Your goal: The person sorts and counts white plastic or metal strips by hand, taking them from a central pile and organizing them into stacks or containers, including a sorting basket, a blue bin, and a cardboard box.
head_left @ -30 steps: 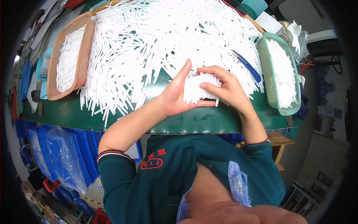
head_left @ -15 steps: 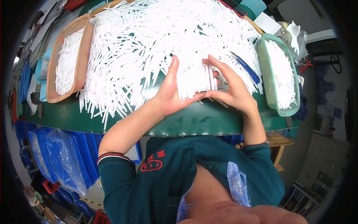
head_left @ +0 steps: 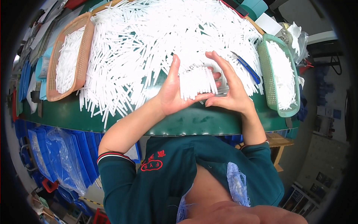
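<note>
A bundle of white plastic sticks (head_left: 197, 82) lies side by side between my two hands. My left hand (head_left: 172, 89) stands on edge with flat fingers, pressing the bundle's left side. My right hand (head_left: 227, 86) cups its right side and far end, thumb under the near edge. Behind the bundle a big loose pile of the same white sticks (head_left: 149, 41) covers the green table (head_left: 186, 121).
An orange basket (head_left: 80, 56) with white sticks stands at the left, a green basket (head_left: 278, 74) with sticks at the right. A blue utility knife (head_left: 248, 69) lies on the pile near my right hand. Blue bins in plastic bags (head_left: 56, 156) sit under the table.
Both hands moved away from the table's front edge toward the pile. The small bundle they held has grown into a wider, squared row pressed between the palms.
</note>
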Available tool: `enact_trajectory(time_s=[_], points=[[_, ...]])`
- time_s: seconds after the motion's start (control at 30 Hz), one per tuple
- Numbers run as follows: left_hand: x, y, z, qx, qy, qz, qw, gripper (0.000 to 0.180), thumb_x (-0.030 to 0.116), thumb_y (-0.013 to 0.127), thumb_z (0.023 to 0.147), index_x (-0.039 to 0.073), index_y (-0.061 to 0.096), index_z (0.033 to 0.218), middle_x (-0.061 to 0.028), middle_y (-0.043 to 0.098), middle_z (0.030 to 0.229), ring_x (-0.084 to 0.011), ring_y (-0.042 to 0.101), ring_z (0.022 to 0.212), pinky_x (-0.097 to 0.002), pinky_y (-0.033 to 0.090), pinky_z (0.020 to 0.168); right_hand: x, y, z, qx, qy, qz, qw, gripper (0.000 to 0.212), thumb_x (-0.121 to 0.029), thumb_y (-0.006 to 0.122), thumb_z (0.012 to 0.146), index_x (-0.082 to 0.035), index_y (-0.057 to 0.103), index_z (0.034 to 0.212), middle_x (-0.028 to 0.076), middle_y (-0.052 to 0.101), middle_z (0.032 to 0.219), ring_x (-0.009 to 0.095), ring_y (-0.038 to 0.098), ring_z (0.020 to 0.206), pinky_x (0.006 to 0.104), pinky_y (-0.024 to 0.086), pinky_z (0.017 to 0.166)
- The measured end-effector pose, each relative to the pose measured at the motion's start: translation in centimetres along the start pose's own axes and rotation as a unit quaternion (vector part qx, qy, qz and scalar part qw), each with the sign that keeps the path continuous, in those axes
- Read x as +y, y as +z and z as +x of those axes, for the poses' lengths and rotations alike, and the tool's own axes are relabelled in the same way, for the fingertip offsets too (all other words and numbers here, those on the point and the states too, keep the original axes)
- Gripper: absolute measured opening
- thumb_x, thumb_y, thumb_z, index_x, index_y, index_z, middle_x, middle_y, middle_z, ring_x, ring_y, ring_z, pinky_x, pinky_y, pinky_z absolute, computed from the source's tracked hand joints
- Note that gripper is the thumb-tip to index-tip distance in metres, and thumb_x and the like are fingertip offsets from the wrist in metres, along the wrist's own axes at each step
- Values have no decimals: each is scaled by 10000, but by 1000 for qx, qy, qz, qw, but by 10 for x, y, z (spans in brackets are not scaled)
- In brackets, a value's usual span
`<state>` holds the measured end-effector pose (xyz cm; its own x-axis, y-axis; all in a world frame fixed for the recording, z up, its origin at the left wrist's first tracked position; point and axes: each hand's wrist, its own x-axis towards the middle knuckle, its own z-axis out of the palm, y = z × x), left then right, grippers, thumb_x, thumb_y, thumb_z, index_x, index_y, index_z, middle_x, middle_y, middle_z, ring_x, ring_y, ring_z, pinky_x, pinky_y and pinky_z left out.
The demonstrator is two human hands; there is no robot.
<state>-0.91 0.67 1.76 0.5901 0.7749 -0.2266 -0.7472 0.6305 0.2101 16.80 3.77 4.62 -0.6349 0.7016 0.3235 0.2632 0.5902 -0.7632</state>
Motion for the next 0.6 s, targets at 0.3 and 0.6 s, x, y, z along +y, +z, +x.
enact_trajectory(time_s=[0.3,0.6], points=[[-13,7,-7,54,-34,45,997,1027,842,162,671,96,234,1374,-143,347,1348,-291,368,1231,-477,270,1022,2,15,-4,-3,36,-165,986,721,-266,735,643,-38,432,1256,143,499,1222,298,456,1150,382,341,968],[-11,3,-4,-16,-39,-23,999,1058,848,162,660,68,226,1371,-153,350,1346,-304,359,1236,-473,259,1034,5,1,-5,-13,20,-55,998,577,-235,689,715,-41,480,1217,117,580,1121,260,547,1032,348,377,930]])
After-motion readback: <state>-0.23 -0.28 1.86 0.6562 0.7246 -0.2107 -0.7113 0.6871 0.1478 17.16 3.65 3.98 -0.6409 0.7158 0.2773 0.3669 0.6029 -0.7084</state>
